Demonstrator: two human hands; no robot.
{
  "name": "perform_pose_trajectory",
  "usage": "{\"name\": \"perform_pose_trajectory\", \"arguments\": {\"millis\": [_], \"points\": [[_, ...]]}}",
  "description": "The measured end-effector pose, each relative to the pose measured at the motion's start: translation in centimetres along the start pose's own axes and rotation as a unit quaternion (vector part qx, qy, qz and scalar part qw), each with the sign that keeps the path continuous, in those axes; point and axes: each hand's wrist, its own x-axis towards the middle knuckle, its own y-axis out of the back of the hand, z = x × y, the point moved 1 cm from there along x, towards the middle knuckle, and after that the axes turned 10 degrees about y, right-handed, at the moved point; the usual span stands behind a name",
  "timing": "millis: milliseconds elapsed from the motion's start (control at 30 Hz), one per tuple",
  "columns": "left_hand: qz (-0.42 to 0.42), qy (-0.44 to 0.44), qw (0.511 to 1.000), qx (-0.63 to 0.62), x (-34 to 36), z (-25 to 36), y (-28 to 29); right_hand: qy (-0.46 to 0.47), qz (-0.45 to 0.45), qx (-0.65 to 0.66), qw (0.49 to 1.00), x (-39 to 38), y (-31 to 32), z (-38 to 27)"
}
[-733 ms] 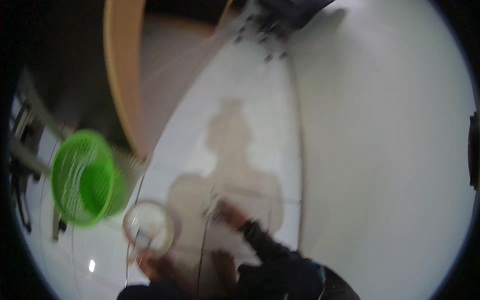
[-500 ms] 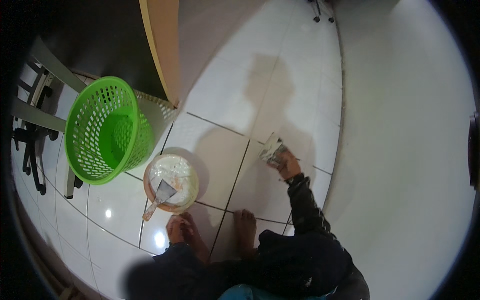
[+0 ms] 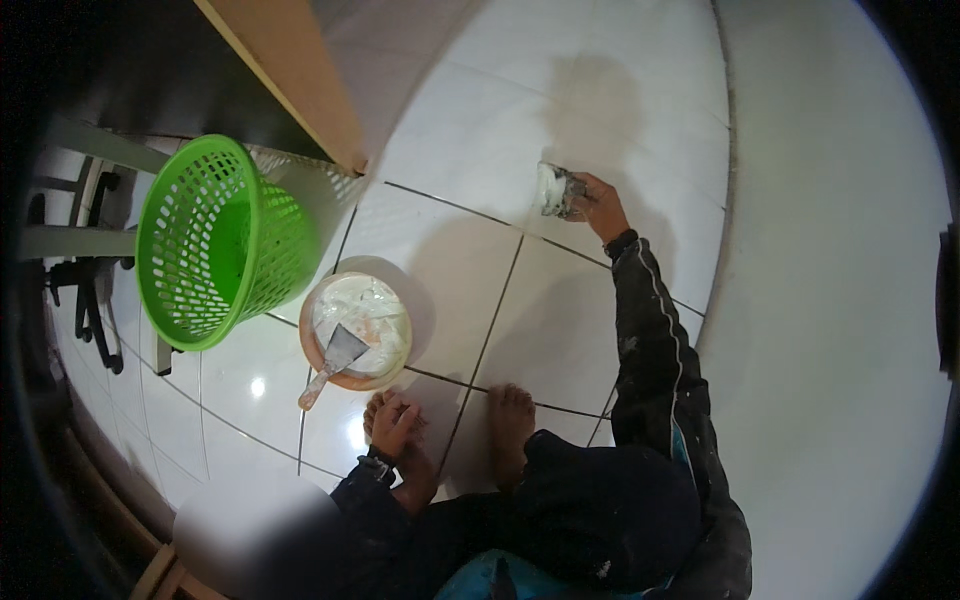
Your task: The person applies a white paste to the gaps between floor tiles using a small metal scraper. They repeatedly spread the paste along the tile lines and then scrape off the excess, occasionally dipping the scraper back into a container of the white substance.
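Stretched out over the tiles to the right, my right hand (image 3: 603, 207) grips a putty scraper (image 3: 558, 190) thickly smeared with white paste; its handle is hidden by my fingers. A round bowl (image 3: 403, 365) of white, lumpy putty (image 3: 362, 306) stands on the floor ahead of my feet. Across its near-left rim lies a putty knife (image 3: 345, 347), its broad blade over the putty and its stained handle sticking out. Just below the bowl, my left hand (image 3: 396, 424) hangs over my left foot with fingers apart and nothing in them.
A green perforated plastic basket (image 3: 250, 215) stands left of the bowl. Beyond it are a dark desk with a wooden edge panel (image 3: 300, 75) and wheeled chair legs (image 3: 90, 310). A pale wall (image 3: 830, 300) runs along the right. Tiled floor (image 3: 560, 310) lies between.
My right hand has moved farther away and slightly right with the scraper, and the arm is straighter. My left hand's fingers have spread. The view has shifted a little.
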Motion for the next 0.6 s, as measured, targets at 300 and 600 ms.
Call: {"name": "perform_pose_trajectory", "arguments": {"millis": [300, 600], "points": [[0.085, 0.123, 0.957, -0.25, 0.0, 0.0, 0.7, 0.005, -0.066, 0.02, 0.998, 4.1, -8.4, -1.8], [0.116, 0.168, 0.94, -0.272, -0.4, -1.3, 3.1, 0.161, -0.139, -0.401, 0.891, 9.0, -21.3, -11.7]]}}
